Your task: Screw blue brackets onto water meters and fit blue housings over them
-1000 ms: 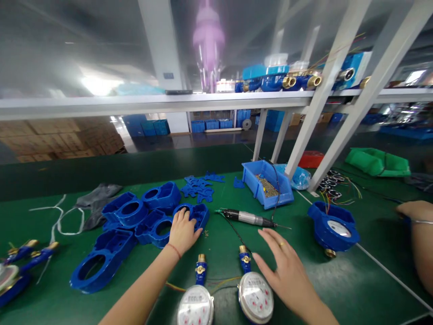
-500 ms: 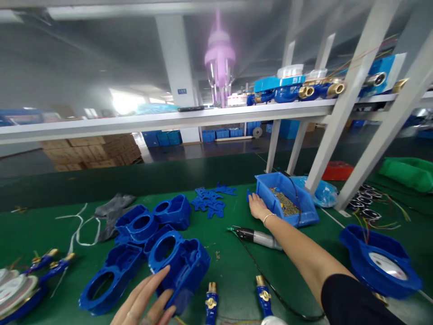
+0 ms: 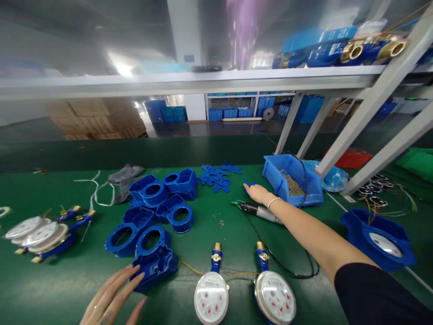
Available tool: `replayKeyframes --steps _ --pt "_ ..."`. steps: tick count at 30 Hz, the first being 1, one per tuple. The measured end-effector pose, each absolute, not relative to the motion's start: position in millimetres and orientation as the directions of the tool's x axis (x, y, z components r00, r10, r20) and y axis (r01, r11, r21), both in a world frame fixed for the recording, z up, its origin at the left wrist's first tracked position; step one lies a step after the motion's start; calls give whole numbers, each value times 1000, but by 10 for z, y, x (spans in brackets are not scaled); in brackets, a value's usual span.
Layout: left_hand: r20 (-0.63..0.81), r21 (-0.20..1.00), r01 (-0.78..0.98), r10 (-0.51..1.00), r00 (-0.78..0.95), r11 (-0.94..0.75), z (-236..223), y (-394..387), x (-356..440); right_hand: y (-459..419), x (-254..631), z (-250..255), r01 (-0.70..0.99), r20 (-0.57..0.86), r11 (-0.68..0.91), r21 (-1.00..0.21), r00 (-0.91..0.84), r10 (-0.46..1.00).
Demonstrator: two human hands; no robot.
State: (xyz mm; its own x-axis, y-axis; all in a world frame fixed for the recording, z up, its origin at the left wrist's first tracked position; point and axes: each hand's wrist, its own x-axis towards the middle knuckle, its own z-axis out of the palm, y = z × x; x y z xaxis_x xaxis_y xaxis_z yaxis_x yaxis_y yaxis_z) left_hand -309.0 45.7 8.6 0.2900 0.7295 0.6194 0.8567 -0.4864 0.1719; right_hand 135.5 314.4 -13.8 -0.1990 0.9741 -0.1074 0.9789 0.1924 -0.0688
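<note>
My left hand (image 3: 111, 298) is at the bottom left, fingers stretched out, with the fingertips against a blue plastic meter housing (image 3: 154, 259) lying on the green mat. My right arm reaches far forward. My right hand (image 3: 259, 193) lies flat with its fingers out, touching a small flat blue piece (image 3: 249, 183) just left of the blue bin (image 3: 275, 178) of small brass screws. An electric screwdriver (image 3: 260, 211) lies under my right wrist. Two water meters (image 3: 211, 298) (image 3: 274, 301) with brass ends lie in front of me.
A pile of blue housings (image 3: 158, 198) and flat blue pieces (image 3: 216, 177) lie mid-table. More meters (image 3: 37, 234) sit at the left, a grey glove (image 3: 125, 178) behind them. A meter in a blue housing (image 3: 379, 239) sits right. Slanted white shelf struts (image 3: 372, 108) rise at the right.
The blue housing held up in my left hand now lies on the mat, with my fingers stretched against it. My right hand stays by the bin. The view tilted down.
</note>
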Motion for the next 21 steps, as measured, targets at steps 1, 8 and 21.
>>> replayKeyframes --steps 1,8,21 --pt "633 184 840 715 296 -510 176 437 -2941 3120 1331 -111 978 -96 184 -98 -193 976" --pt "582 216 569 573 577 -793 433 490 -1838 2927 1245 370 912 138 75 -403 -21 990" --pt "622 248 603 601 501 -759 188 365 -1498 879 1384 107 317 7 -31 -948 118 993"
